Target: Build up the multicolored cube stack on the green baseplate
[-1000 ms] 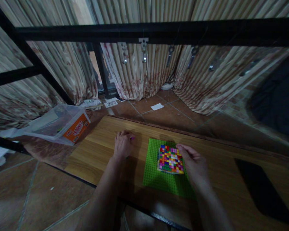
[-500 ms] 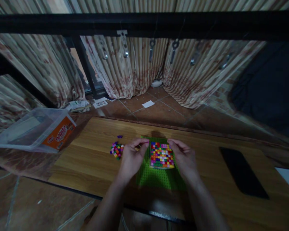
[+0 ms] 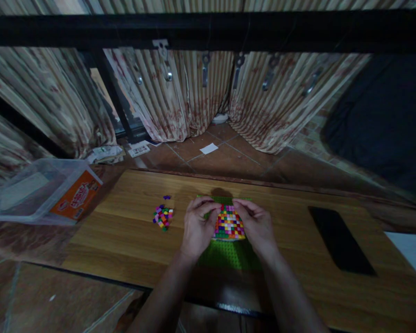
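Observation:
A square block of small multicoloured toy bricks (image 3: 230, 224) stands on a green studded baseplate (image 3: 229, 256). My left hand (image 3: 201, 226) is closed in a pinch at the block's far left corner, its fingertips on a small brick that they mostly hide. At the far right corner is my right hand (image 3: 256, 224), thumb and fingers drawn together against the block's edge; whatever lies between them is hidden. Left of my hands, a heap of loose toy bricks (image 3: 162, 216) lies on the wooden table (image 3: 125, 231), with a few purple bricks (image 3: 167, 197) just beyond it.
A clear plastic box (image 3: 38, 203) with an orange label lies beyond the table's left end. On the right side of the table is a flat black object (image 3: 341, 240), with a white sheet (image 3: 409, 252) at the right edge. Striped curtains (image 3: 208, 101) hang behind.
My left hand has moved right, from beside the block to over its far left corner. My right hand stays at the far right corner. The whole view has shifted slightly.

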`<state>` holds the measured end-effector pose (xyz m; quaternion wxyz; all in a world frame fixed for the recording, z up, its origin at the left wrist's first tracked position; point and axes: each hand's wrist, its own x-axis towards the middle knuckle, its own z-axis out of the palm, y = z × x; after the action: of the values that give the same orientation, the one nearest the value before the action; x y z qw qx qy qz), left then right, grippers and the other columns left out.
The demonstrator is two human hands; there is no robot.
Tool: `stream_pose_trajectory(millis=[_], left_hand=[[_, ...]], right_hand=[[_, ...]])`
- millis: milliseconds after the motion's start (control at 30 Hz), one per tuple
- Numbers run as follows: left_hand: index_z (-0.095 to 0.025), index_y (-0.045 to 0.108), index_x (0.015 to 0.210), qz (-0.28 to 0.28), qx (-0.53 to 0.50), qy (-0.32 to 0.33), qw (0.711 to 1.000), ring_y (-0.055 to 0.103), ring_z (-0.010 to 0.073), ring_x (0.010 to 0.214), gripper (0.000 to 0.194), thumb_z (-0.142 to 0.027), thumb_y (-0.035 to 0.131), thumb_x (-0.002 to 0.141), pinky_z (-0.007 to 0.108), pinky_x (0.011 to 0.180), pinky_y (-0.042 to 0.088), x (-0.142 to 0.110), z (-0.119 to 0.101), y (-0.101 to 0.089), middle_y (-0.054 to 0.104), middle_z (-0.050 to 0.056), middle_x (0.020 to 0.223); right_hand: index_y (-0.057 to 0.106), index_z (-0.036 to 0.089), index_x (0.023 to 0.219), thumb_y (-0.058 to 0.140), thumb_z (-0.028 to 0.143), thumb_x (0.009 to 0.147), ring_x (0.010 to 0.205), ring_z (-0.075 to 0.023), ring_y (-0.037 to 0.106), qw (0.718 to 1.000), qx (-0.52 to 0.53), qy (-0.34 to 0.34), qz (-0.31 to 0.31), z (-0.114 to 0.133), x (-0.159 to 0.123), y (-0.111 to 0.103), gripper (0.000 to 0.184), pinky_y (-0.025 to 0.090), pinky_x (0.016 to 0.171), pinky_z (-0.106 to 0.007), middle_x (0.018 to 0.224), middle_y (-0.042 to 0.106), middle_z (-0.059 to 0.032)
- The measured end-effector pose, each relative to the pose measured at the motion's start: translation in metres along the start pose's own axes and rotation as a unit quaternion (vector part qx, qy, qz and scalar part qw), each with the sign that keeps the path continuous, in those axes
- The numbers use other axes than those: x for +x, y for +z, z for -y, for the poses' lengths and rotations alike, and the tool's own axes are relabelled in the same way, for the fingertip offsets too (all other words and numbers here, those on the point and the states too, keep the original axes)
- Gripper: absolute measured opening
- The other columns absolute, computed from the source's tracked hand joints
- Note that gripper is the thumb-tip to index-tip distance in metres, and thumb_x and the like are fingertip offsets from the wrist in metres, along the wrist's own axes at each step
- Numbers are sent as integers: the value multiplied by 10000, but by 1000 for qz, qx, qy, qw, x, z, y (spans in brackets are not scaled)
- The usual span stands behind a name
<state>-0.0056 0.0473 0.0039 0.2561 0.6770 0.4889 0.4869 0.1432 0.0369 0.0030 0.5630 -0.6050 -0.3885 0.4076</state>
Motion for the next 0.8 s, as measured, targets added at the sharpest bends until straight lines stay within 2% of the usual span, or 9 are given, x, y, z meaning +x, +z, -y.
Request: stream_pose_trajectory(millis=[200,367,467,633,800], left_hand=[[-237,738,844,10,-71,-64,995,593,183,998,120,-200,641,784,349,940,443,4,3,3,658,44,1005],[-203,728,910,28,-133,-122,983,609,167,906,180,-190,659,744,303,858,463,6,3,3,682,41,947],[-191,719,949,35,-185,-177,966,618,159,850,239,-187,673,715,287,809,473,5,3,3,696,36,919],[-177,712,957,15,-292,-258,921,631,151,809,249,-243,661,722,286,790,485,7,0,5,713,38,895],[-163,723,893,11,-284,-282,916,626,141,755,205,-230,672,706,273,746,492,8,-2,11,714,35,831]], right_hand=[[743,228,927,686,449,723,893,-243,667,997,-60,-18,34,-8,2,-1,306,503,804,-372,947,742,-57],[745,229,923,685,436,721,877,-242,671,997,-69,-11,36,-7,3,3,296,510,769,-358,953,741,-55],[745,219,919,684,424,720,839,-232,675,997,-61,-9,41,-5,3,5,292,511,754,-350,926,744,-53],[748,226,903,686,397,714,827,-220,673,997,-57,-7,43,-5,3,7,262,508,769,-347,902,746,-38],[747,218,906,701,377,688,787,-215,673,998,-48,15,49,-7,4,8,274,511,727,-336,863,747,-39]])
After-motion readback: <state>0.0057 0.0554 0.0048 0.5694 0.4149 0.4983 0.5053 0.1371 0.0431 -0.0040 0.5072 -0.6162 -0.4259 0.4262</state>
